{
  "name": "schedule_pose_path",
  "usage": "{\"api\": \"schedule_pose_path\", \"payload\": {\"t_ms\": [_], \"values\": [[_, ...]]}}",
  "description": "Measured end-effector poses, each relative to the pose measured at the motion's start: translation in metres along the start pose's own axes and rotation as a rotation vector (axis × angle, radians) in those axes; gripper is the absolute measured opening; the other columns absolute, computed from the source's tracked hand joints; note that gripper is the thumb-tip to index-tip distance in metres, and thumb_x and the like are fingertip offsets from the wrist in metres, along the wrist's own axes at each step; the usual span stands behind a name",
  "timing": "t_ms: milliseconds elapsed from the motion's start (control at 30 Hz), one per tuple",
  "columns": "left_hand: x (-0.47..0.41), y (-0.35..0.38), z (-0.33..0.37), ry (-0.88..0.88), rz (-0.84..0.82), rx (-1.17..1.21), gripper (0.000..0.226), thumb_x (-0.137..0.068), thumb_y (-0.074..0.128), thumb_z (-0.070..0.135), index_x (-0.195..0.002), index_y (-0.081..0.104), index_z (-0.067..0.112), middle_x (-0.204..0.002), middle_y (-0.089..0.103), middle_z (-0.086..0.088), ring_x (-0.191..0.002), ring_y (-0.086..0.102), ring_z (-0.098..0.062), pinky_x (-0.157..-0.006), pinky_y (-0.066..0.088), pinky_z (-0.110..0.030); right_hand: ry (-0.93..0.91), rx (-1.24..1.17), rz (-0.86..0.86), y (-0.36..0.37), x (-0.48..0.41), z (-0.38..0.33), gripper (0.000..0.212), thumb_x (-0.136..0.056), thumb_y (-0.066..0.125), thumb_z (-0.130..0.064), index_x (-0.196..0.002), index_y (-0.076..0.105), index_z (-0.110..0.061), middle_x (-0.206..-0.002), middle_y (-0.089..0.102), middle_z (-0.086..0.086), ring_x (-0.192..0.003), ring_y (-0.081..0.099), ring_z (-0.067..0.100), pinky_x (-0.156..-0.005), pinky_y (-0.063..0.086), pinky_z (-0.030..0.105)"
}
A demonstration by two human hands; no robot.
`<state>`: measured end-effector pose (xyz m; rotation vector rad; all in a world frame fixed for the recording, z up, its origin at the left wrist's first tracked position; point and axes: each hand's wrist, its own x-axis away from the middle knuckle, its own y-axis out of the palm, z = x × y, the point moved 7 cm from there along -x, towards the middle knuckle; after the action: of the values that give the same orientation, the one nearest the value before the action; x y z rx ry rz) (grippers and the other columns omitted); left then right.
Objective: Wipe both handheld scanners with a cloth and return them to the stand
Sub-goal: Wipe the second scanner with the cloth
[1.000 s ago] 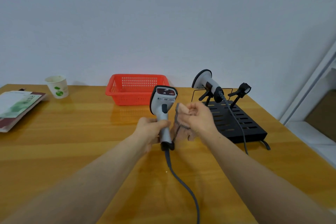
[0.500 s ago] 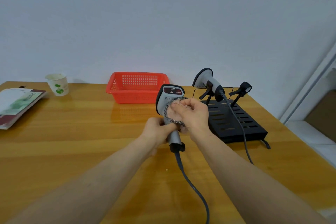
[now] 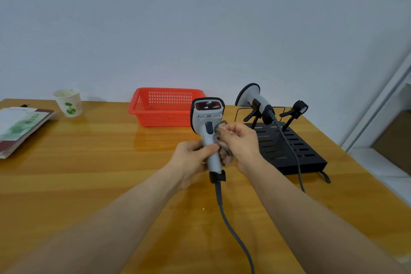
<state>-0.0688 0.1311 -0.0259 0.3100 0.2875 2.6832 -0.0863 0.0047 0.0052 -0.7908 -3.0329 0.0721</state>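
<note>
a grey handheld scanner (image 3: 208,131) is held upright above the wooden table (image 3: 89,173), near the middle of the scene, with its dark red window turned toward the camera. its handle is clasped by the left hand (image 3: 193,158), whose fingers are wrapped round the lower part of the grip, thumb across the front. a grey cable (image 3: 231,227) hangs from the black base of the handle and runs toward the near edge of the table.

a small grey patterned cloth (image 3: 220,140) is pinched in the closed fingers of the right hand (image 3: 239,140) and is pressed against the right side of the scanner's handle, just below the dark trigger. part of the cloth is hidden behind the hand.

to the right and a little farther away, a black slotted stand (image 3: 289,151) lies on the table. a second scanner (image 3: 255,102) is seated in the left cradle of the stand, its head tilted up and to the left, its own cable trailing over the stand toward the near side. the right cradle (image 3: 297,110) of the stand is unoccupied.

a red plastic basket (image 3: 162,107) is placed at the far side of the table, just behind the held scanner. a paper cup (image 3: 68,102) with a green mark is seen far left, and a stack of booklets (image 3: 20,127) lies at the left edge.
</note>
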Motion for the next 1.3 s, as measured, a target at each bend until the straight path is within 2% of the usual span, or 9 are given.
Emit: {"api": "schedule_pose_path", "payload": {"t_ms": [233, 333, 433, 667, 767, 900, 1067, 1200, 1300], "values": [[0.000, 0.007, 0.009, 0.008, -0.065, 0.086, 0.028, -0.088, 0.061, 0.011, -0.111, 0.062, -0.004, -0.090, 0.070, -0.008, -0.079, 0.067, -0.016, -0.064, 0.056, -0.028, -0.188, -0.058, 0.022, -0.007, 0.012, -0.018, 0.009, -0.086, 0.067, -0.021, -0.093, 0.072, -0.023, -0.088, 0.070, -0.003, -0.063, 0.062, 0.004, -0.046, 0.047, 0.018], [-0.001, 0.009, 0.010, 0.008, -0.078, 0.089, 0.027, -0.088, 0.060, 0.009, -0.111, 0.063, -0.004, -0.095, 0.069, -0.011, -0.086, 0.066, -0.021, -0.064, 0.057, -0.030, -0.388, 0.215, -0.014, -0.002, 0.015, -0.027, 0.020, -0.089, 0.062, -0.016, -0.107, 0.071, -0.018, -0.105, 0.065, -0.001, -0.091, 0.063, 0.012, -0.071, 0.054, 0.019], [0.001, 0.011, 0.013, 0.015, -0.078, 0.080, 0.024, -0.088, 0.060, 0.007, -0.109, 0.063, -0.003, -0.095, 0.070, -0.013, -0.085, 0.067, -0.023, -0.066, 0.058, -0.033, -0.487, 0.458, -0.024, 0.000, 0.015, -0.032, 0.022, -0.088, 0.062, -0.015, -0.108, 0.071, -0.017, -0.105, 0.061, -0.002, -0.097, 0.061, 0.015, -0.087, 0.052, 0.029], [-0.001, 0.005, 0.017, 0.005, -0.072, 0.107, 0.026, -0.087, 0.061, 0.010, -0.108, 0.064, -0.005, -0.101, 0.069, -0.023, -0.087, 0.068, -0.034, -0.073, 0.059, -0.039, -0.404, 0.200, -0.051, -0.005, 0.008, -0.035, 0.016, -0.087, 0.064, -0.011, -0.100, 0.072, -0.014, -0.099, 0.064, -0.004, -0.084, 0.061, 0.001, -0.069, 0.050, 0.009], [-0.001, 0.005, 0.017, 0.011, -0.063, 0.110, 0.025, -0.087, 0.061, 0.008, -0.108, 0.064, -0.005, -0.097, 0.070, -0.020, -0.083, 0.069, -0.031, -0.073, 0.060, -0.041, -0.488, 0.323, -0.074, 0.003, 0.012, -0.035, 0.017, -0.086, 0.064, -0.009, -0.100, 0.072, -0.013, -0.105, 0.061, -0.004, -0.096, 0.061, 0.009, -0.084, 0.050, 0.016], [-0.003, -0.003, 0.015, 0.008, -0.024, 0.140, 0.026, -0.087, 0.061, 0.009, -0.108, 0.063, -0.006, -0.098, 0.069, -0.018, -0.088, 0.067, -0.028, -0.072, 0.060, -0.039, -0.389, 0.281, -0.121, 0.000, 0.010, -0.027, 0.010, -0.085, 0.066, -0.011, -0.091, 0.072, -0.014, -0.099, 0.065, -0.007, -0.089, 0.064, 0.011, -0.064, 0.052, 0.014], [0.000, 0.004, 0.017, 0.011, -0.058, 0.172, 0.025, -0.087, 0.060, 0.008, -0.107, 0.064, -0.006, -0.097, 0.070, -0.019, -0.087, 0.068, -0.028, -0.076, 0.059, -0.044, -0.399, 0.160, -0.110, 0.002, 0.012, -0.033, 0.012, -0.085, 0.066, -0.008, -0.095, 0.071, -0.013, -0.098, 0.067, -0.008, -0.084, 0.063, -0.004, -0.076, 0.052, 0.013], [0.001, 0.000, 0.023, 0.017, -0.075, 0.198, 0.021, -0.087, 0.060, 0.010, -0.103, 0.065, -0.003, -0.095, 0.069, -0.014, -0.087, 0.066, -0.025, -0.068, 0.060, -0.035, -0.317, 0.259, -0.128, -0.002, 0.013, -0.028, 0.011, -0.085, 0.065, -0.010, -0.085, 0.070, -0.020, -0.082, 0.063, -0.014, -0.073, 0.061, -0.001, -0.055, 0.050, 0.012], [0.004, 0.007, 0.024, 0.001, -0.122, 0.223, 0.021, -0.088, 0.058, 0.008, -0.103, 0.063, -0.007, -0.091, 0.070, -0.017, -0.085, 0.066, -0.028, -0.064, 0.060, -0.039, -0.388, 0.158, -0.070, -0.005, 0.012, -0.041, 0.008, -0.087, 0.064, -0.015, -0.089, 0.071, -0.017, -0.086, 0.067, -0.010, -0.074, 0.061, -0.008, -0.067, 0.050, 0.011]]}}
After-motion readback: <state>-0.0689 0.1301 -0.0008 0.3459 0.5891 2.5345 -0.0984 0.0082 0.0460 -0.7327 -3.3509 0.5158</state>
